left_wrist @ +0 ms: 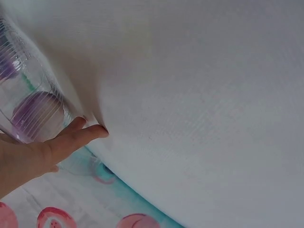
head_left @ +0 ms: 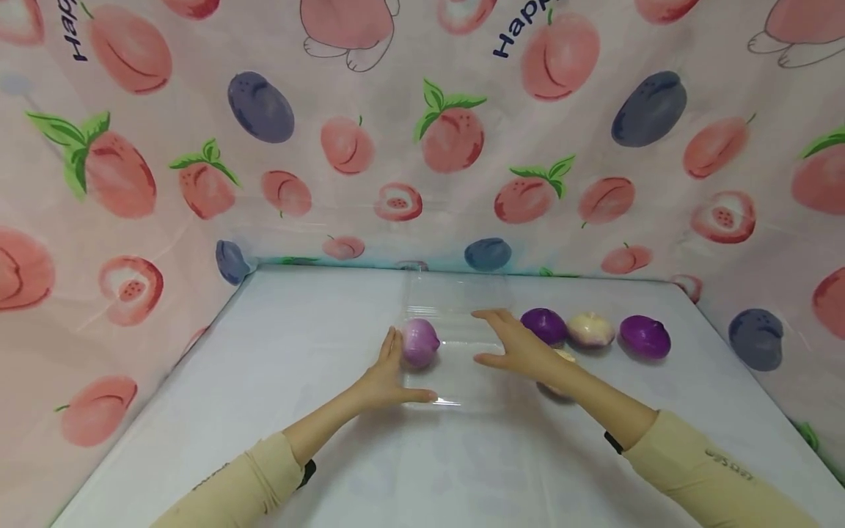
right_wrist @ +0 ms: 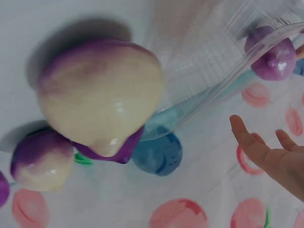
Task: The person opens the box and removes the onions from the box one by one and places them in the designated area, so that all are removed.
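A clear plastic clamshell box (head_left: 462, 378) lies opened on the white table, its lid (head_left: 455, 290) folded toward the back. One light purple onion (head_left: 420, 343) sits at the left inside it. My left hand (head_left: 386, 381) rests against the box's left side beside the onion, fingers straight and the thumb along the front edge. Over the right part of the box, my right hand (head_left: 518, 346) hovers with its fingers spread and nothing between them. In the right wrist view the fingers (right_wrist: 261, 154) are apart from the box and the onions.
Right of the box lie a dark purple onion (head_left: 543, 326), a cream onion (head_left: 590, 330) and another purple onion (head_left: 645, 337). A cream and purple onion (right_wrist: 102, 97) sits nearer, partly hidden under the right forearm in the head view. Fruit-printed cloth (head_left: 396, 161) hangs behind the table.
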`<state>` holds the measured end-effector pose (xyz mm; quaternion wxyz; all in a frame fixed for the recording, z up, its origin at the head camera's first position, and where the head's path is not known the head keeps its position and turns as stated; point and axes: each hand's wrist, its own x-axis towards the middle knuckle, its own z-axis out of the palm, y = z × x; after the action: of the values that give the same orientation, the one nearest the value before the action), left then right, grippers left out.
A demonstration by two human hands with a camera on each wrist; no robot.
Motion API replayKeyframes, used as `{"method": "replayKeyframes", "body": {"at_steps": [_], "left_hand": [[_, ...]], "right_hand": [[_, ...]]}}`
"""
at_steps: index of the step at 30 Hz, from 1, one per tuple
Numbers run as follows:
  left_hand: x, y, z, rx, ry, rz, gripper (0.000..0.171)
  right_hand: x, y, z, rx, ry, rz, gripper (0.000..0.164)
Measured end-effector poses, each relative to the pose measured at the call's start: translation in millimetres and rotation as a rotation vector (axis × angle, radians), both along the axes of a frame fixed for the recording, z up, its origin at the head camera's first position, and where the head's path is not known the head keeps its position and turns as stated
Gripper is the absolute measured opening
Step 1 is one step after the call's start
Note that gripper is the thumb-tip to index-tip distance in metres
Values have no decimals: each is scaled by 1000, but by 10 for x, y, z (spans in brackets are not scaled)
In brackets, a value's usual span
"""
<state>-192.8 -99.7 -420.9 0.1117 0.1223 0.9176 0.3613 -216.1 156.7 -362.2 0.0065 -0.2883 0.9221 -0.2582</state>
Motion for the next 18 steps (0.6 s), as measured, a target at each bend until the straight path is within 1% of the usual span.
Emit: {"method": "replayKeyframes", "body": {"at_steps": [5, 12, 18], "left_hand": [[-15, -12, 14, 9, -7, -11, 126], [-19, -5, -4, 21, 2, -22, 126], [-17, -17, 8, 14, -3, -25, 127]], "right_hand": [[-62, -220, 6, -18, -27, 32, 78], [-173, -357, -43, -41, -33, 66, 78], [-266, -486, -129, -71, -96, 62, 81]]}}
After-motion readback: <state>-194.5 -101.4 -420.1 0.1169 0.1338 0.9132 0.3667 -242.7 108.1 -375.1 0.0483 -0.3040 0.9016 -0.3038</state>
